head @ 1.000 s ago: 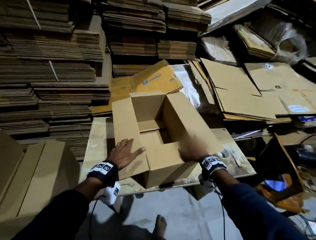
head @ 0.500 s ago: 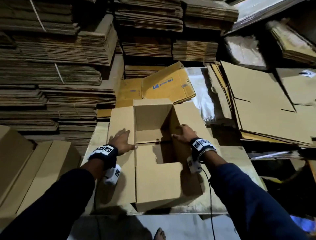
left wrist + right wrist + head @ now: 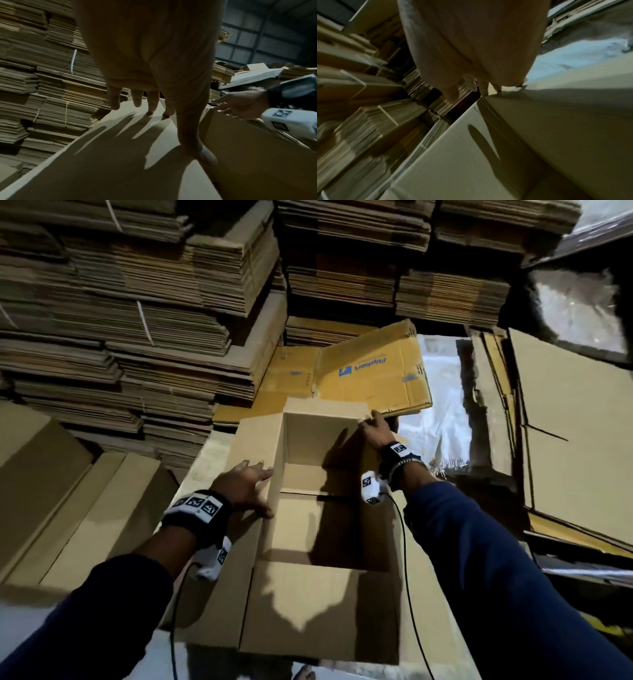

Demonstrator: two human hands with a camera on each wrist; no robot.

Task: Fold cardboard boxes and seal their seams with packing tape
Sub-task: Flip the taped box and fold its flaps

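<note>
On the tabletop, the open box stands near the front edge with its four top flaps spread outward and its mouth facing up. Half a second ago the right hand was down at the middle of the right wall; now it has travelled to the far right corner, where its fingertips touch the rim where the far flap meets the right one. They look lightly curved, open rather than gripping. The left hand remains flat on the left flap, fingers straight and spread, thumb along the crease at the box's left wall, so it steadies rather than holds. Inside, the bottom flaps lie folded down with a dark gap between them. The shift likely means the box is squared up and the person is turning to the far flap, perhaps to fold it in. No tape shows in any view, so sealing appears not yet begun. Bundled stacks of flat cardboard rise beyond the far edge, and a printed yellow sheet leans just behind the box.
</note>
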